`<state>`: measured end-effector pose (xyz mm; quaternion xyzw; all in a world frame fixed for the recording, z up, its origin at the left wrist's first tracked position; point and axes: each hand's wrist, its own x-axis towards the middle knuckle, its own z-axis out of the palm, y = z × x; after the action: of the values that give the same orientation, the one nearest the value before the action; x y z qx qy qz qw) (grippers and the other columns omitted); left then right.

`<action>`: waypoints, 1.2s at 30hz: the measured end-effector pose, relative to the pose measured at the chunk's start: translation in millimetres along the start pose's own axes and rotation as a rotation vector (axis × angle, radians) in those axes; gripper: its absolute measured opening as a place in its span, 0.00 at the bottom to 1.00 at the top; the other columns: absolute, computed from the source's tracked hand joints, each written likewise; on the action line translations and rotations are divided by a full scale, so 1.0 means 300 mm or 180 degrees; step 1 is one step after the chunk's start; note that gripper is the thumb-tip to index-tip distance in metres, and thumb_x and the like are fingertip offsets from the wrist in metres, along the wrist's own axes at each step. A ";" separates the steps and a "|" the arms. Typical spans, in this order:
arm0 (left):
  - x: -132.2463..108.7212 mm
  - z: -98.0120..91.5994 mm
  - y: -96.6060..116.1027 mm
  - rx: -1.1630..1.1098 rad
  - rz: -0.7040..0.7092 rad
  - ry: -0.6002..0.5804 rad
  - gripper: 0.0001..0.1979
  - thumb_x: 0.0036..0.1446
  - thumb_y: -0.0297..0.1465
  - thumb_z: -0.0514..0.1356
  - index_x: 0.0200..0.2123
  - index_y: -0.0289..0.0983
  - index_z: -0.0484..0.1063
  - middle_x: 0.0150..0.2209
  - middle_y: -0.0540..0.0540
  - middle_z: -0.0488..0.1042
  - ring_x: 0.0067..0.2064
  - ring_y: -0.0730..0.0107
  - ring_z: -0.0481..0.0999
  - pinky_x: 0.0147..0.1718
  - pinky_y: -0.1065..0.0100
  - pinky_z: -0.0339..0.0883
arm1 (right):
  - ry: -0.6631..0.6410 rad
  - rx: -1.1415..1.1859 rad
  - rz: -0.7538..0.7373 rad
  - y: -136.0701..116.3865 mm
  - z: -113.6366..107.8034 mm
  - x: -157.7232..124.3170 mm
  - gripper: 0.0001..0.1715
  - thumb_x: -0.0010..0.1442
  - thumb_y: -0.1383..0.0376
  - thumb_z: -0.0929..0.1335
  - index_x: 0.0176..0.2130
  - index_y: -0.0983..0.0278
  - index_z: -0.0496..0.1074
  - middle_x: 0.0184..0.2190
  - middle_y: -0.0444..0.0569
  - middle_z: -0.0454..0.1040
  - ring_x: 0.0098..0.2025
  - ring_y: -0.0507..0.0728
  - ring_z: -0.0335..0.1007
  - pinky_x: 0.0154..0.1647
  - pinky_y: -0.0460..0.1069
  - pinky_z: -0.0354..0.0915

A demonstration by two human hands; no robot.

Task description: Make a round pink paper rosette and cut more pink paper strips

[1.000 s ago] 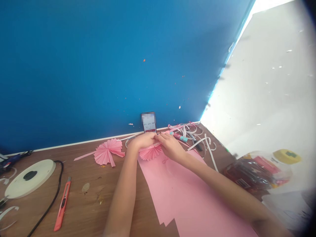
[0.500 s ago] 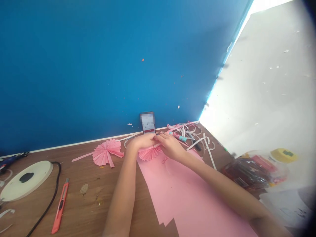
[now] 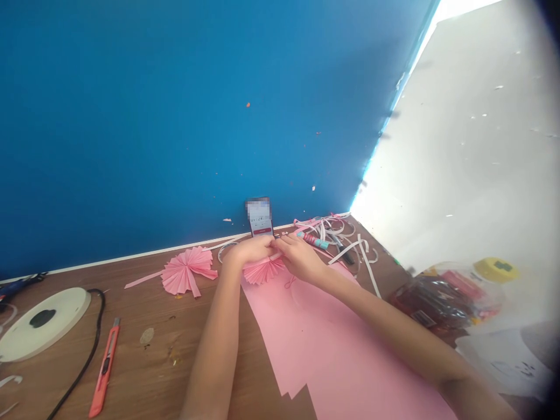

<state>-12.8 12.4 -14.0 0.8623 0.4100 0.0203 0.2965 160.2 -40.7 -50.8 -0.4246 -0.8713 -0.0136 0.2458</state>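
Both my hands meet at the far side of the table over a pink pleated paper fan (image 3: pixel 263 272). My left hand (image 3: pixel 256 249) curls over its upper edge, fingers closed and mostly hidden behind the wrist. My right hand (image 3: pixel 300 254) pinches at the fan's upper right, its fingertips against the left hand's. Beneath the fan lies a large pink paper sheet (image 3: pixel 324 338) with a notched front edge. To the left rests a pink paper rosette (image 3: pixel 186 272) with a strip sticking out.
A phone (image 3: pixel 259 217) leans on the blue wall. Behind my right hand are a glue stick (image 3: pixel 314 240), a black marker (image 3: pixel 345 254) and paper strips (image 3: pixel 368 265). At left lie a red box cutter (image 3: pixel 105 368), a cream disc (image 3: pixel 65 309) and a black cable (image 3: pixel 95 338). Plastic packages (image 3: pixel 441 300) sit right.
The whole view has shifted slightly, so everything sits a little further left. Both hands keep their hold on the pleated fan, with barely any movement.
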 end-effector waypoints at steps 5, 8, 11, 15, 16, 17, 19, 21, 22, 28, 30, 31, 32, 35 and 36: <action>-0.008 -0.003 0.004 0.0052 -0.0074 0.0016 0.12 0.56 0.39 0.52 0.32 0.37 0.69 0.36 0.47 0.76 0.37 0.66 0.72 0.34 0.70 0.62 | 0.0090 0.0005 -0.0043 -0.001 -0.005 -0.001 0.23 0.54 0.80 0.59 0.45 0.64 0.67 0.34 0.50 0.70 0.36 0.57 0.58 0.36 0.49 0.52; -0.004 -0.002 0.000 0.0032 -0.0003 -0.0019 0.13 0.56 0.39 0.52 0.33 0.37 0.70 0.37 0.47 0.77 0.37 0.66 0.72 0.35 0.71 0.62 | 0.0038 0.0032 -0.0048 0.001 -0.003 -0.001 0.23 0.54 0.80 0.59 0.46 0.65 0.67 0.34 0.50 0.70 0.37 0.57 0.59 0.37 0.49 0.53; 0.000 -0.003 0.001 0.0101 0.0003 -0.0032 0.12 0.56 0.38 0.51 0.33 0.37 0.69 0.36 0.47 0.77 0.37 0.66 0.72 0.35 0.71 0.62 | -0.0027 0.0100 -0.0070 0.004 0.004 -0.001 0.23 0.53 0.80 0.59 0.47 0.66 0.66 0.35 0.51 0.71 0.38 0.57 0.60 0.39 0.49 0.54; -0.002 -0.005 -0.002 0.0138 -0.0018 -0.0002 0.13 0.57 0.39 0.51 0.33 0.37 0.69 0.36 0.48 0.76 0.37 0.67 0.72 0.35 0.71 0.62 | 0.0051 0.0061 -0.0045 0.002 0.013 -0.003 0.22 0.54 0.80 0.59 0.47 0.66 0.66 0.35 0.51 0.70 0.38 0.57 0.59 0.39 0.49 0.54; -0.003 -0.005 -0.003 0.0147 -0.0025 -0.0002 0.13 0.57 0.40 0.50 0.33 0.37 0.69 0.35 0.48 0.76 0.36 0.67 0.72 0.34 0.71 0.61 | 0.0087 0.0031 -0.0045 0.002 0.014 -0.003 0.22 0.54 0.80 0.59 0.46 0.66 0.67 0.35 0.51 0.70 0.38 0.57 0.59 0.39 0.49 0.54; -0.004 -0.006 -0.004 0.0160 -0.0032 -0.0006 0.14 0.57 0.40 0.50 0.32 0.37 0.69 0.35 0.48 0.76 0.36 0.67 0.72 0.33 0.70 0.61 | 0.0111 0.0010 -0.0052 0.001 0.015 -0.003 0.22 0.54 0.80 0.59 0.46 0.65 0.67 0.35 0.51 0.70 0.38 0.57 0.58 0.38 0.49 0.53; -0.004 -0.006 -0.006 0.0171 -0.0031 -0.0016 0.15 0.58 0.41 0.50 0.32 0.37 0.68 0.34 0.48 0.76 0.35 0.67 0.72 0.31 0.70 0.60 | 0.0125 -0.0004 -0.0063 0.001 0.015 -0.003 0.22 0.54 0.80 0.59 0.46 0.65 0.67 0.35 0.51 0.70 0.37 0.57 0.58 0.38 0.49 0.53; -0.002 -0.005 -0.007 0.0130 0.0007 -0.0015 0.15 0.57 0.41 0.50 0.33 0.37 0.69 0.34 0.48 0.76 0.35 0.67 0.72 0.32 0.70 0.61 | 0.0119 -0.0005 -0.0047 0.002 0.014 -0.002 0.23 0.54 0.80 0.59 0.46 0.65 0.67 0.34 0.50 0.70 0.37 0.57 0.58 0.38 0.49 0.53; -0.001 -0.004 -0.006 0.0099 0.0032 -0.0015 0.14 0.57 0.41 0.50 0.33 0.37 0.69 0.35 0.48 0.76 0.36 0.67 0.72 0.34 0.70 0.62 | 0.0110 -0.0011 -0.0040 0.002 0.013 -0.002 0.23 0.54 0.80 0.59 0.47 0.65 0.66 0.34 0.50 0.70 0.37 0.57 0.59 0.38 0.49 0.53; -0.001 -0.001 0.001 0.0023 0.0034 -0.0002 0.13 0.56 0.40 0.53 0.33 0.37 0.70 0.37 0.47 0.77 0.39 0.65 0.73 0.37 0.70 0.63 | 0.0014 0.0032 -0.0082 0.005 0.017 0.000 0.23 0.53 0.80 0.59 0.47 0.66 0.65 0.34 0.51 0.69 0.37 0.57 0.58 0.37 0.49 0.54; -0.003 -0.003 0.002 0.0017 0.0030 0.0019 0.13 0.57 0.39 0.52 0.33 0.37 0.70 0.37 0.47 0.77 0.39 0.65 0.72 0.37 0.70 0.63 | 0.0041 0.0104 -0.0094 0.006 0.022 -0.001 0.23 0.53 0.80 0.59 0.47 0.66 0.65 0.35 0.51 0.70 0.38 0.58 0.59 0.38 0.50 0.54; -0.005 -0.004 0.003 0.0014 0.0027 0.0032 0.12 0.57 0.39 0.52 0.33 0.37 0.69 0.37 0.47 0.76 0.39 0.66 0.72 0.36 0.70 0.62 | 0.0080 0.0132 -0.0089 0.007 0.024 -0.001 0.23 0.53 0.80 0.59 0.47 0.66 0.65 0.35 0.51 0.70 0.38 0.58 0.59 0.39 0.50 0.55; -0.007 -0.006 0.002 0.0013 0.0022 0.0045 0.12 0.57 0.38 0.51 0.33 0.37 0.69 0.37 0.47 0.76 0.38 0.66 0.72 0.35 0.70 0.62 | 0.0122 0.0151 -0.0076 0.008 0.025 -0.001 0.23 0.54 0.80 0.58 0.47 0.66 0.66 0.36 0.52 0.70 0.39 0.58 0.59 0.39 0.50 0.55; -0.011 -0.010 -0.004 0.0011 -0.0009 0.0087 0.11 0.58 0.37 0.49 0.33 0.37 0.68 0.37 0.48 0.76 0.36 0.67 0.71 0.32 0.70 0.60 | 0.0198 0.0192 -0.0036 0.009 0.023 -0.002 0.24 0.54 0.80 0.58 0.48 0.65 0.66 0.38 0.52 0.70 0.40 0.58 0.60 0.40 0.50 0.56; -0.012 -0.011 -0.008 0.0016 -0.0024 0.0108 0.11 0.58 0.36 0.49 0.34 0.37 0.67 0.37 0.47 0.75 0.35 0.68 0.71 0.32 0.71 0.60 | 0.0202 0.0211 -0.0025 0.009 0.021 -0.002 0.24 0.54 0.80 0.58 0.48 0.65 0.66 0.38 0.52 0.70 0.40 0.58 0.61 0.40 0.50 0.56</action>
<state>-17.8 12.7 -11.9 0.8610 0.4183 0.0327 0.2874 160.0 -37.8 -57.0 -0.4122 -0.8646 0.0008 0.2872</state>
